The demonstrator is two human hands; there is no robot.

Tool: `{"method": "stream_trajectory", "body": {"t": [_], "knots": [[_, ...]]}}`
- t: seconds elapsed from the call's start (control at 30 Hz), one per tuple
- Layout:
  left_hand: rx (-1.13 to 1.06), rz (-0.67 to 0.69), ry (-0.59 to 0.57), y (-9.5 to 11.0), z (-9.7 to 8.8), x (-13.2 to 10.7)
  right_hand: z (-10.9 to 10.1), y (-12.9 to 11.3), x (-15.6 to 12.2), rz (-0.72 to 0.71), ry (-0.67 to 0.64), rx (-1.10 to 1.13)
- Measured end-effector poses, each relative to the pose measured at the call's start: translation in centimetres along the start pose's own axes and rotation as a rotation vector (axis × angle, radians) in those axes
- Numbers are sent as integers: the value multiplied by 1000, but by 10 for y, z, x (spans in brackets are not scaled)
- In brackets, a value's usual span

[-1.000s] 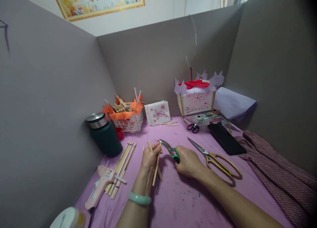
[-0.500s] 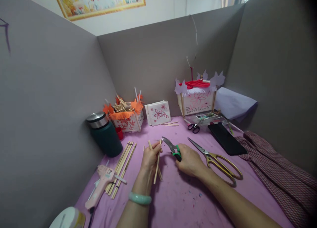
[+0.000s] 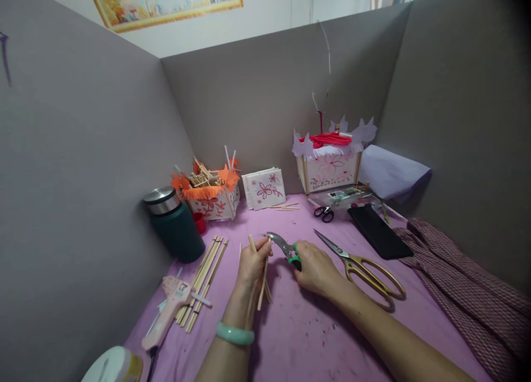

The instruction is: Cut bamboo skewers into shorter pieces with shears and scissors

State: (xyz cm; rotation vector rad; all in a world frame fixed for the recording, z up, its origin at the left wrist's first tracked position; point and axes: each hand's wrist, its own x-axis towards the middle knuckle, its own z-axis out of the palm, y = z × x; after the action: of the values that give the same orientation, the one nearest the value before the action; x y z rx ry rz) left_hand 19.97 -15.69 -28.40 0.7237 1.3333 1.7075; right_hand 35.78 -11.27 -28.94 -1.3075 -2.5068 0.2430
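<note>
My left hand [image 3: 251,264] is closed around a few thin wooden sticks [image 3: 261,285], held crossed just above the purple table cover [image 3: 298,337]. My right hand [image 3: 316,268] grips green-handled cutting pliers [image 3: 284,248], whose metal jaws point left and meet the upper end of a stick by my left thumb. A green bangle [image 3: 234,334] sits on my left wrist. More long sticks [image 3: 204,279] lie in a row left of my left hand.
A pink glue gun [image 3: 168,315] and a dark green flask [image 3: 175,223] lie left. Gold scissors [image 3: 365,271], a black phone [image 3: 379,232], small black scissors [image 3: 324,212], two paper lantern boxes [image 3: 329,169] [image 3: 211,196], decorated cards [image 3: 264,189] and checked cloth [image 3: 468,299] surround. Grey partitions enclose the table.
The pliers' jaws drew away to the right of the stick half a second ago, then came back left onto its upper end. My left hand has barely moved.
</note>
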Motion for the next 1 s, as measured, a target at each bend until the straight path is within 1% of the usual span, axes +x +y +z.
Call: {"method": "stream_trajectory", "body": {"t": [0.1, 0.27, 0.33, 0.53, 0.7, 0.87, 0.93, 1.0], "knots": [[-14, -39, 10, 0, 0, 0, -2, 2, 2, 14, -36, 16], [-40, -69, 4, 3, 2, -1, -10, -3, -2, -34, 20, 11], [-30, -71, 3, 3, 2, -1, -12, -5, -5, -37, 14, -7], [13, -27, 21, 0, 2, -1, -9, -5, -4, -12, -36, -12], [-12, -11, 21, -1, 1, -2, -7, 0, -1, 7, -82, -8], [-39, -52, 6, 1, 2, -3, -6, 1, 1, 45, -67, -35], [-57, -77, -15, 2, 3, -4, -6, 0, 2, 63, -53, 10], [-86, -91, -26, 3, 2, -3, -8, 1, 3, 101, -27, 118]]}}
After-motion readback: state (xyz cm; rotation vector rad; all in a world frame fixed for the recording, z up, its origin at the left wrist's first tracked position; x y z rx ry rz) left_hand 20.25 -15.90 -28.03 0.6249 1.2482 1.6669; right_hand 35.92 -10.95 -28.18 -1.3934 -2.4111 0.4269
